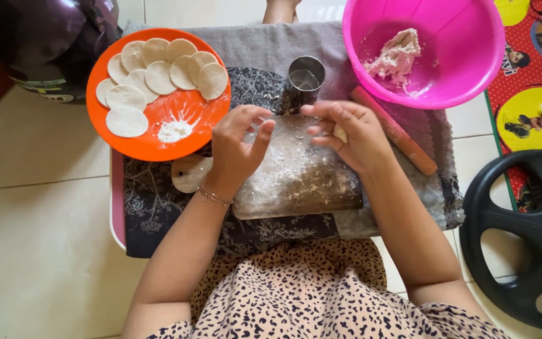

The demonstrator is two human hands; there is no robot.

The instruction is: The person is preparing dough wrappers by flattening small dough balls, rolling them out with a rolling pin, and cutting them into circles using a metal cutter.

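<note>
My left hand [238, 145] hovers over a floured wooden board [296, 182], fingers curled and apart, holding nothing that shows. My right hand [349, 133] is above the board's right part, fingers closed around a small piece of dough [341, 133] that peeks out at the palm. Just beyond both hands stands a metal cup [305, 76]. A wooden rolling pin [396, 132] lies to the right of my right hand. An orange plate [158, 139] at the left carries several flat dough rounds [158, 76] and a little heap of flour [174, 130].
A pink bowl [465, 75] with a lump of dough [396, 56] sits at the back right. The board rests on a dark patterned cloth [158, 207] over a low table. A black weight plate [522, 232] lies on the tiled floor at right, a dark helmet [45, 44] at top left.
</note>
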